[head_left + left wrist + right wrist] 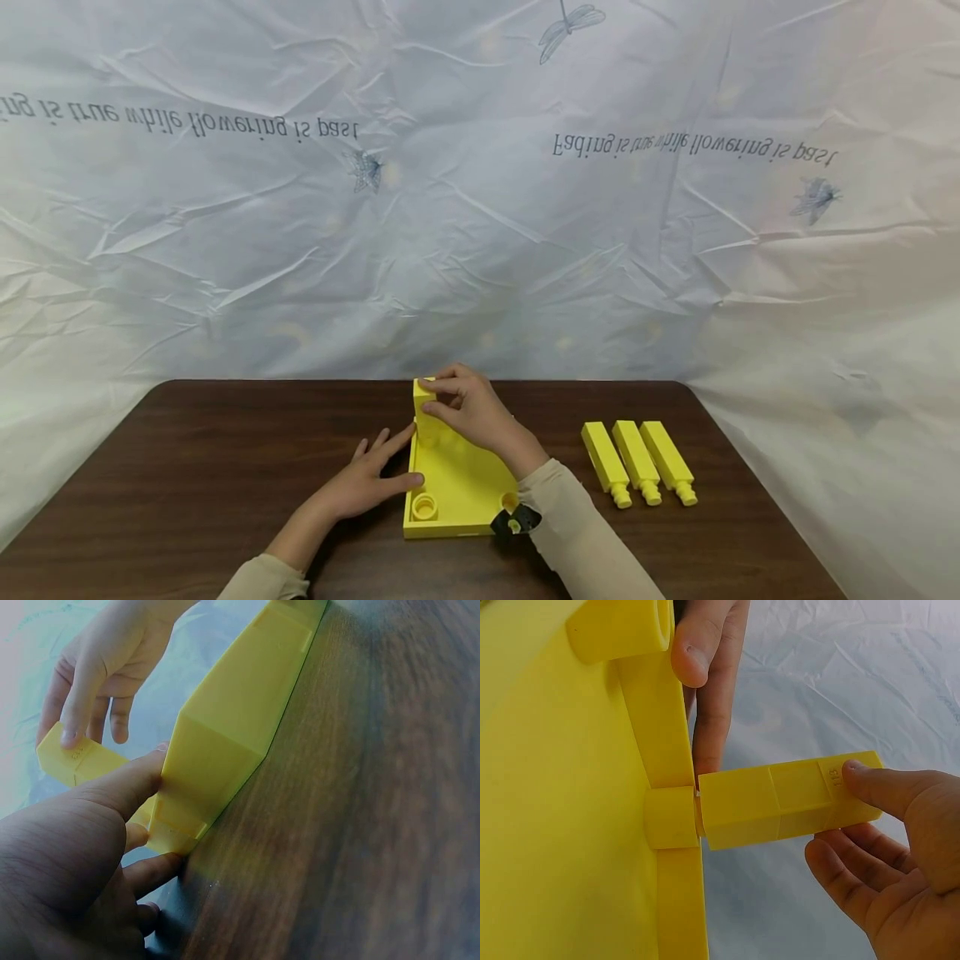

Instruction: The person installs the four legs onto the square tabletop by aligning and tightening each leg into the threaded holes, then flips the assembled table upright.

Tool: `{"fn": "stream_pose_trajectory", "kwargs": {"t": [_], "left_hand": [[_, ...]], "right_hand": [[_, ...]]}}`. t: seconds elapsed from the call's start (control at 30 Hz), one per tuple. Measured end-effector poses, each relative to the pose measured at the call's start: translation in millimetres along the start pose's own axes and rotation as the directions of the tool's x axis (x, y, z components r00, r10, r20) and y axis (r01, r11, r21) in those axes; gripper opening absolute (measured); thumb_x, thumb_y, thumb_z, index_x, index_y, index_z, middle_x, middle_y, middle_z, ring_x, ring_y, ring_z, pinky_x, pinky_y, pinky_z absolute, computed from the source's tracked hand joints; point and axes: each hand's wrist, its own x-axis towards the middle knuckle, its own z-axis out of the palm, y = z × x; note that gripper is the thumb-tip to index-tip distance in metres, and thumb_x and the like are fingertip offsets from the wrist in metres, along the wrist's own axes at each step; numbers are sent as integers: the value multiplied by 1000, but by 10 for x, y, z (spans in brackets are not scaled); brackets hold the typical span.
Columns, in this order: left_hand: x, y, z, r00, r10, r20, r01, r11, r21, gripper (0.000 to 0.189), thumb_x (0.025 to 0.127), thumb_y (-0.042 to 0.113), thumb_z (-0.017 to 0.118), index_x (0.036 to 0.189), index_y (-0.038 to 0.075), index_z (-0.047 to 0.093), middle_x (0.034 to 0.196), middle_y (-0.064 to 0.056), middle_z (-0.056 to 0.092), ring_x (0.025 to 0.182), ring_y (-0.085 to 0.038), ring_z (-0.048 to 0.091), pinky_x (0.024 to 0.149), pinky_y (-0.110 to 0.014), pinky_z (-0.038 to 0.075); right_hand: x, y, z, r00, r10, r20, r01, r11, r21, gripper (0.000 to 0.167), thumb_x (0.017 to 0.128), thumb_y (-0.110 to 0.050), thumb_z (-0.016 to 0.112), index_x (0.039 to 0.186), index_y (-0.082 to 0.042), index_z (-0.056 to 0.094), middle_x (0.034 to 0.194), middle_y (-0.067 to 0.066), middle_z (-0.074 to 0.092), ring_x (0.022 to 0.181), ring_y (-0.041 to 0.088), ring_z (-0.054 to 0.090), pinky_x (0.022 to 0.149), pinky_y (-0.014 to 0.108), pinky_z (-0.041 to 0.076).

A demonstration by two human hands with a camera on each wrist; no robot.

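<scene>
A yellow square board with a raised rim [444,531] lies on the brown table, round threaded sockets in its corners. A yellow square-sided leg [780,799] stands upright in the far left socket, its thread mostly hidden. My right hand [480,412] pinches the leg's upper end between thumb and fingers. My left hand [354,490] is spread along the board's left side, thumb on the rim and fingers straight against the outer wall. Near that thumb is the near left socket [424,507]. My right wrist partly covers the near right socket [510,502].
To the right lie three more yellow legs [635,450], side by side, threaded ends toward me. Behind the dark wooden table [225,450] hangs a wrinkled pale cloth [480,250] with printed words.
</scene>
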Motion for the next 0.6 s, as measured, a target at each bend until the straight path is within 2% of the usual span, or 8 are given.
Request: {"fn": "stream_pose_trajectory", "kwargs": {"t": [0.33, 0.6], "left_hand": [[8, 16, 5, 1000, -2, -1, 2, 1000, 7, 85, 104, 46, 68, 170, 17, 24, 173, -21, 19, 159, -48, -8, 116, -80, -8], [12, 3, 5, 1000, 5, 6, -5, 1000, 10, 85, 104, 45, 68, 170, 16, 23, 173, -21, 20, 159, -48, -7, 118, -77, -10]], "right_hand": [[-5, 0, -5, 1000, -13, 1, 13, 1000, -9, 40, 101, -15, 74, 140, -8, 69, 119, 5, 63, 88, 12, 61, 77, 26, 58], [-9, -1, -3, 1000, -15, 4, 15, 1000, -7, 41, 100, -14, 75, 140, -8, 69, 120, 6, 64, 85, 11, 60, 76, 26, 57]]}}
